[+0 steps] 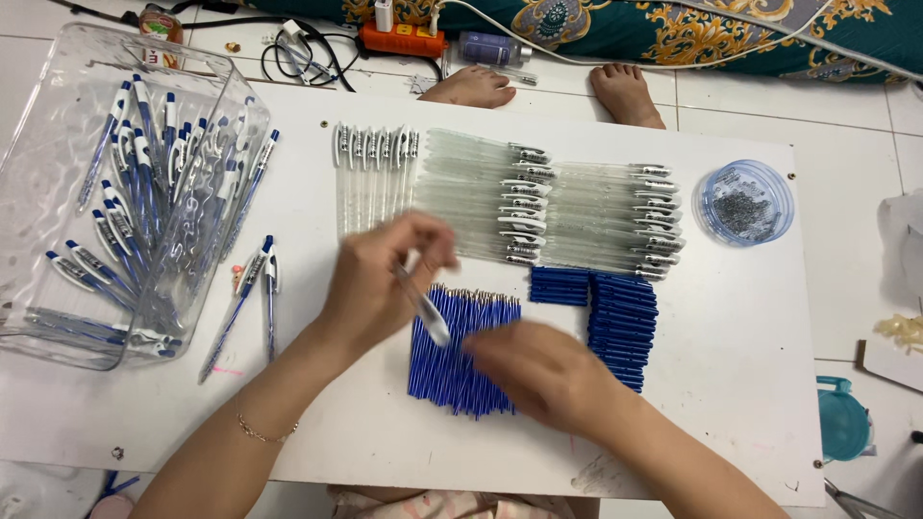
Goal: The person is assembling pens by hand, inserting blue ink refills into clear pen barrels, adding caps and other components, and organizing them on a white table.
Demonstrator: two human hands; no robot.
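Observation:
My left hand (380, 279) holds a clear pen barrel (423, 306) by its upper end, tilted down to the right over a row of blue ink refills (452, 360). My right hand (538, 370) rests palm down on the right part of those refills, fingers closed over them; whether it grips one I cannot tell. Behind the hands lie rows of clear pen barrels with clips (519, 207) and a stack of blue pen grips (615, 308).
All lies on a white board (750, 384). A clear plastic bin (58, 192) of finished blue pens stands at left, with three loose pens (252, 288) beside it. A round tub of small springs (743, 202) sits at right. Another person's bare feet (538, 88) rest beyond the board's far edge.

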